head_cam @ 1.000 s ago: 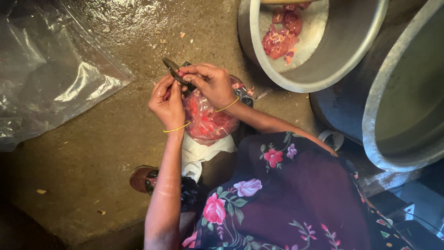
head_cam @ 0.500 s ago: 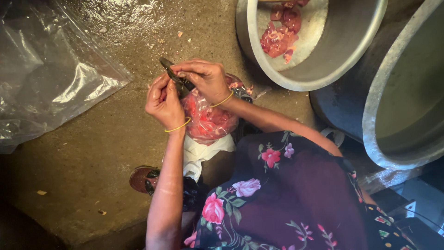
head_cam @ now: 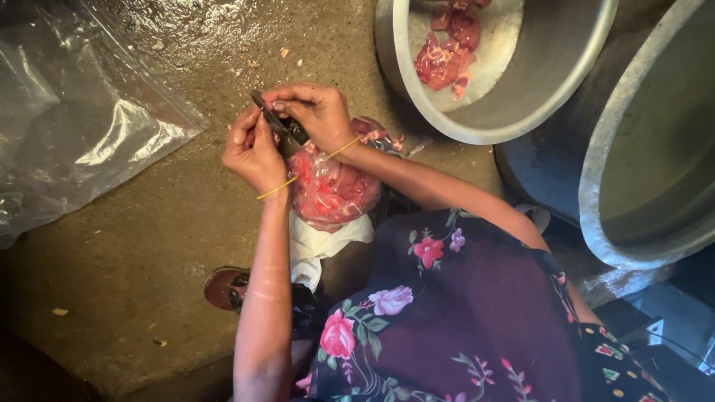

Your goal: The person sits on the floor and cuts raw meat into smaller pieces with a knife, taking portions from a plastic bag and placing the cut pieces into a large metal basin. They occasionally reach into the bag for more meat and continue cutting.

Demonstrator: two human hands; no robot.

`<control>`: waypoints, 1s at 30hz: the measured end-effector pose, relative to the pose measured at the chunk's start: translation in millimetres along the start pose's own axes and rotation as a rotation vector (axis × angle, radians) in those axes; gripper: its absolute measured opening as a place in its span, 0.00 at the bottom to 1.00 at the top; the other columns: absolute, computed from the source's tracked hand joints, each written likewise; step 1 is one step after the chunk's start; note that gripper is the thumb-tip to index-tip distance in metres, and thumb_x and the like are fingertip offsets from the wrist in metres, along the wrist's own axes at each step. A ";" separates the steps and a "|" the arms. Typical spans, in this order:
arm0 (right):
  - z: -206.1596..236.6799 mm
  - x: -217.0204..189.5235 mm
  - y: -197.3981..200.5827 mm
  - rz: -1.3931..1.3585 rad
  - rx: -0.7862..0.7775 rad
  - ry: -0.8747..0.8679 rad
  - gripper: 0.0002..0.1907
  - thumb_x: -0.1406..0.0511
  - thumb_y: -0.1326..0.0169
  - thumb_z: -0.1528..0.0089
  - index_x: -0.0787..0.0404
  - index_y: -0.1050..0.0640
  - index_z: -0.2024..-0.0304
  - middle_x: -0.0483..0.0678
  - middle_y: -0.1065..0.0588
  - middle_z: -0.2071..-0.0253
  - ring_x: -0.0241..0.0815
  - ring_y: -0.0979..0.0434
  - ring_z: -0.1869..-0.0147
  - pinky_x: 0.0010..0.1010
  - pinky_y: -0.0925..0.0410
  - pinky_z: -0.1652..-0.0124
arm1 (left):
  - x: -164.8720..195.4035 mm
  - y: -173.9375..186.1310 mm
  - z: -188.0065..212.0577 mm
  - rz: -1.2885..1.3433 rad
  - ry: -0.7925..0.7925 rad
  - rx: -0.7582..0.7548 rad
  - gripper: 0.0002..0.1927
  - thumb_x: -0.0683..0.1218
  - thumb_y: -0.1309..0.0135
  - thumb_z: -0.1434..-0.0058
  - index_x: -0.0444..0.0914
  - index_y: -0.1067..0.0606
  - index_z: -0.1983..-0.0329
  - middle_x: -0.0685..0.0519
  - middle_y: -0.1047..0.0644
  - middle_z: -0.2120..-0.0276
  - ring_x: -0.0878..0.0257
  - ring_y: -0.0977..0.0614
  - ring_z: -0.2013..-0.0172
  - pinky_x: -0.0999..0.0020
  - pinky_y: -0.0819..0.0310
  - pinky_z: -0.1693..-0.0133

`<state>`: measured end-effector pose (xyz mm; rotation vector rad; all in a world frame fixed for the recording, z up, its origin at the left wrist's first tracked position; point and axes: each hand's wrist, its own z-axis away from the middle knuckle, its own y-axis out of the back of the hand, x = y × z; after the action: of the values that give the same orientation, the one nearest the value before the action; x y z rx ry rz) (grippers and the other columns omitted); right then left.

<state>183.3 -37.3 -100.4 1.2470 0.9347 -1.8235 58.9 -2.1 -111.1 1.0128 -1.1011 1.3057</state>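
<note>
Left hand (head_cam: 253,149) and right hand (head_cam: 316,115) close together just above centre of the frame, fingers pinched around the twisted neck of a clear plastic bag of red meat (head_cam: 331,190), with a dark, narrow object (head_cam: 279,126) clamped between them; impossible to tell exactly which fingers grip it. Bag bulging directly below and slightly right of both hands, touching the wrists, resting over a white cloth (head_cam: 320,242). Thin yellow bands on both wrists. Upper right: a large metal pot (head_cam: 551,82) holding more red meat pieces (head_cam: 447,52), well apart from the hands. Far right: a second, wider metal basin (head_cam: 618,171). Upper left: crumpled clear plastic sheet (head_cam: 82,141) spread on the concrete floor (head_cam: 134,253). Lower centre: dark floral dress (head_cam: 462,320).
</note>
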 end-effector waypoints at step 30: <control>57.9 -111.3 60.0 0.417 -0.028 0.021 0.08 0.70 0.44 0.35 0.62 0.19 0.54 0.45 0.20 0.58 0.36 0.19 0.51 0.29 0.26 0.52 | 32.3 19.2 49.2 0.278 0.801 -0.299 0.08 0.38 0.43 0.35 0.33 0.21 0.53 0.49 0.17 0.64 0.69 0.19 0.74 0.80 0.32 0.77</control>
<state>240.5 -97.7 11.0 1.3306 0.6486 -1.4664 36.7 -43.0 -70.4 0.0680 -0.7781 1.5112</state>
